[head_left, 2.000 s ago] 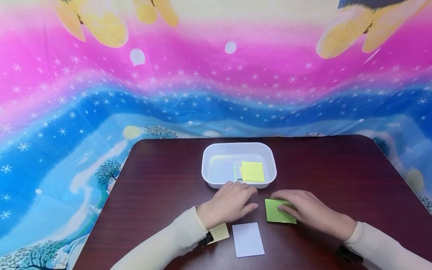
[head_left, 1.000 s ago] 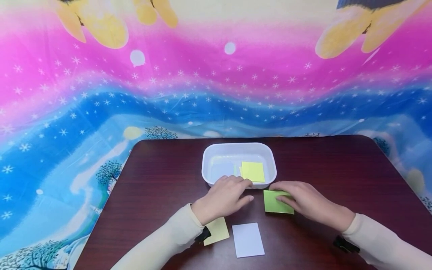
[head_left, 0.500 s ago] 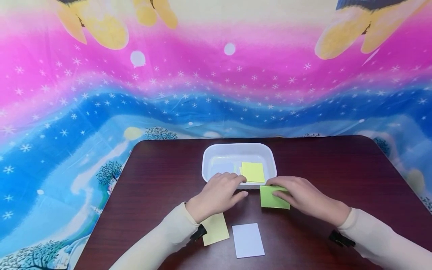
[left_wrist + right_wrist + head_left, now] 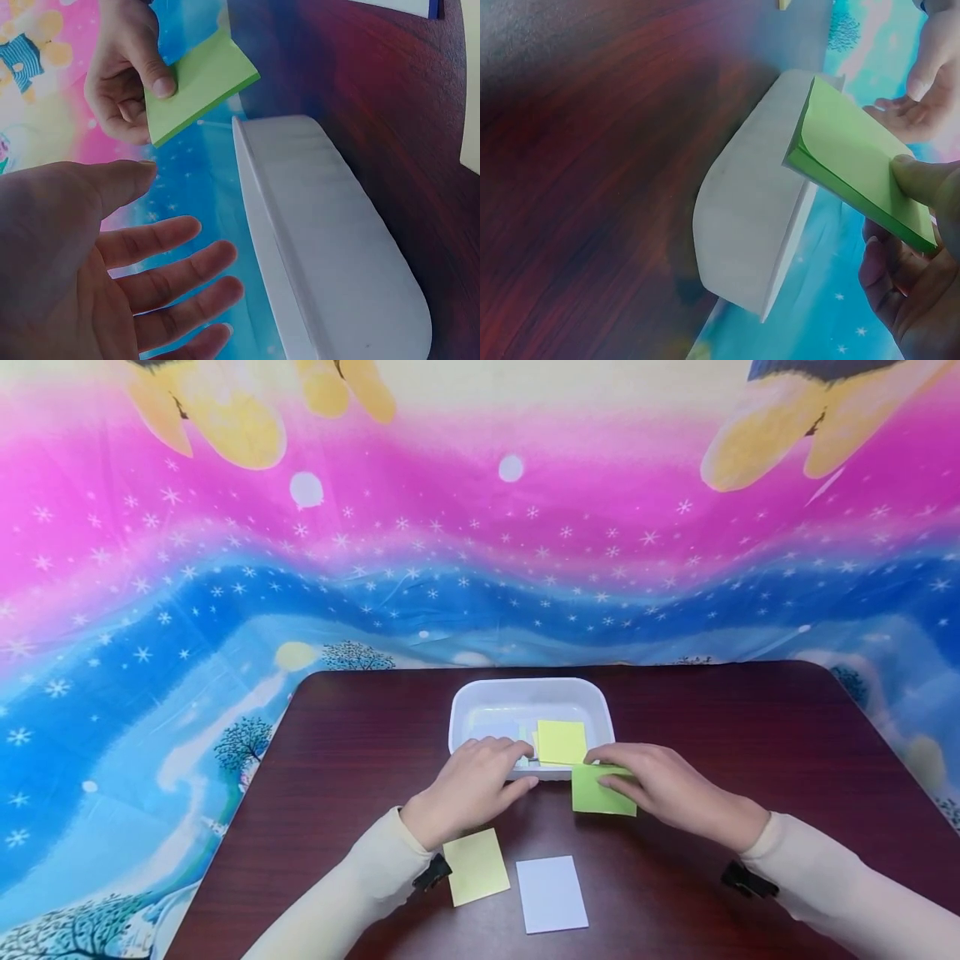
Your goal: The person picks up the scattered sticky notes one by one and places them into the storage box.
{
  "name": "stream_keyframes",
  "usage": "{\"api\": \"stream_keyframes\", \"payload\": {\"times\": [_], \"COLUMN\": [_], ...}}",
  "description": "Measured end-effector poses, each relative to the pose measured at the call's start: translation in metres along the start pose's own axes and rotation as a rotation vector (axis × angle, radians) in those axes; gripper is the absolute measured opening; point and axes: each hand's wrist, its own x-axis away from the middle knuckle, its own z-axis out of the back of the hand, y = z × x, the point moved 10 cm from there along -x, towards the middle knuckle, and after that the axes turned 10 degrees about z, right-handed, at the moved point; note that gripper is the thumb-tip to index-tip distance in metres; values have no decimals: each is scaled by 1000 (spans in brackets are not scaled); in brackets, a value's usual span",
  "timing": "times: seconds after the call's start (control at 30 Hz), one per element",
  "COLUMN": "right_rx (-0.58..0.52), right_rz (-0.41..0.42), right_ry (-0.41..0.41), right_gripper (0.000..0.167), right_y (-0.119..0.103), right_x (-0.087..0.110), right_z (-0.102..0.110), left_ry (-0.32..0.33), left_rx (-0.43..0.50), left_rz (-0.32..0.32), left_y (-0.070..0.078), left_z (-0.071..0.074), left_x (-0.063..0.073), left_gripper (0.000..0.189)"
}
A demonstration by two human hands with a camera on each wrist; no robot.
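Note:
My right hand (image 4: 663, 781) pinches a green sticky note pad (image 4: 600, 793), thumb on its face and fingers behind, as the right wrist view shows. In the head view the pad overlaps the front right rim of a white plastic tub (image 4: 465, 697). My left hand (image 4: 468, 789) holds nothing; its fingers are spread and relaxed in the left wrist view, beside the tub's near wall. Inside the tub lies a bright yellow sticky note pad (image 4: 562, 742) with paler pads next to it, partly hidden by the left hand.
On the dark wooden table (image 4: 675, 710), a pale yellow sticky note pad (image 4: 480, 868) lies below the left wrist. A white sticky note pad (image 4: 551, 893) is to its right. Behind the table hangs a colourful printed cloth (image 4: 480, 527).
My right hand has lifted the green pad from the table and moved it up and left to the tub's front rim. The left hand has shifted left, uncovering more of the pale yellow pad.

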Motion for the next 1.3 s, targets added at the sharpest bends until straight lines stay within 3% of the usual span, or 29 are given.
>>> {"api": "stream_keyframes", "payload": {"times": [0.57,1.3], "right_rx": [-95,-148], "right_rz": [-68,-10], "right_ry": [-43,29], "right_gripper": [37,37], "right_y": [11,8], "right_x": [-15,-50], "right_z": [-5,0], "left_ry": [-2,20], "left_rx": [29,75], "left_rz": [54,94], "left_y": [-18,-30], "left_z": [1,9], "left_x": [-5,-12], "left_gripper": [38,36]}}
